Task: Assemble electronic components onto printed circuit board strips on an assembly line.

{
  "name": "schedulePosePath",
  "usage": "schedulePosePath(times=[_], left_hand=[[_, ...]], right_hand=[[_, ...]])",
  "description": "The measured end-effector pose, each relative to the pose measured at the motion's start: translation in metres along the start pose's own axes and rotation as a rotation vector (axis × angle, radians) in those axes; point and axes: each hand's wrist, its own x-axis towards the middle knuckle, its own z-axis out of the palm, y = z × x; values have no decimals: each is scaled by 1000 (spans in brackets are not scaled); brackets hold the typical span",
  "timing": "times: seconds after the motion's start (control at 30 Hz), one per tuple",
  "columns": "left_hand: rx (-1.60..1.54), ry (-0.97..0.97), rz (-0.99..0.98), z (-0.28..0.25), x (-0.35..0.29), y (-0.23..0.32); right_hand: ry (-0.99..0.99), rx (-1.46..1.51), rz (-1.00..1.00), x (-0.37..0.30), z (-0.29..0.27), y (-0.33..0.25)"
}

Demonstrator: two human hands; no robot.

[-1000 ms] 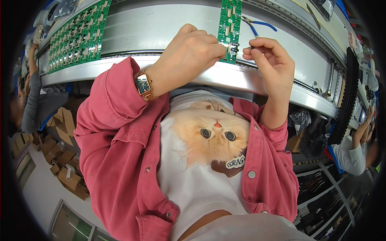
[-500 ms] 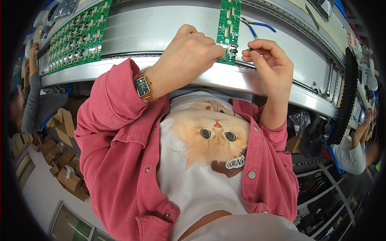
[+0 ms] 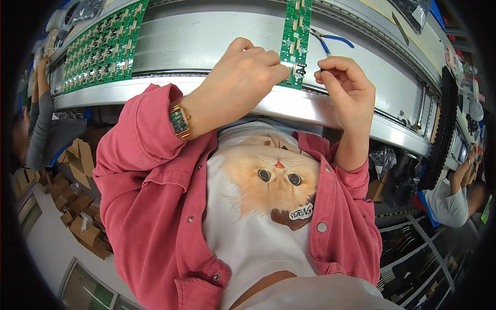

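Observation:
A narrow green circuit board (image 3: 295,49) lies across the metal rail track, with pale connectors and a black component (image 3: 300,68) near its near end. My left hand (image 3: 247,72) is closed, its fingertips at the board's left edge close to that end. Whatever those fingers grip is hidden behind the knuckles. Right of the board, my right hand (image 3: 349,88) pinches a small black part (image 3: 322,70) between thumb and forefinger, apart from the board. Beyond this hand, blue-handled pliers (image 3: 330,39) rest on the metal surface.
A large group of green circuit boards (image 3: 103,49) sits on the track at the left. The track's metal front edge (image 3: 305,106) runs before me. Cardboard boxes (image 3: 85,222) stand at lower left. Other people work at both sides, one in a grey sleeve (image 3: 44,126).
The view has shifted slightly, so the bench sits a little lower. My left wrist has turned a little, with its fingertips still at the board. The right hand keeps its pinch.

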Motion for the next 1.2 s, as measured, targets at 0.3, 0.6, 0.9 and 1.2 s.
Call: schedulePosePath(times=[0.3,0.6,0.9,1.2], left_hand=[[45,151,-205,-25,72,-117],[163,184,-327,20,120,-191],[-34,380,-111,29,112,-192],[-438,174,-273,-6,100,-129]], right_hand=[[-152,-431,-141,27,-6,-13],[-264,-636,-180,44,-1,-3],[-151,-739,-319,47,0,14],[-181,-683,-271,49,0,19]])
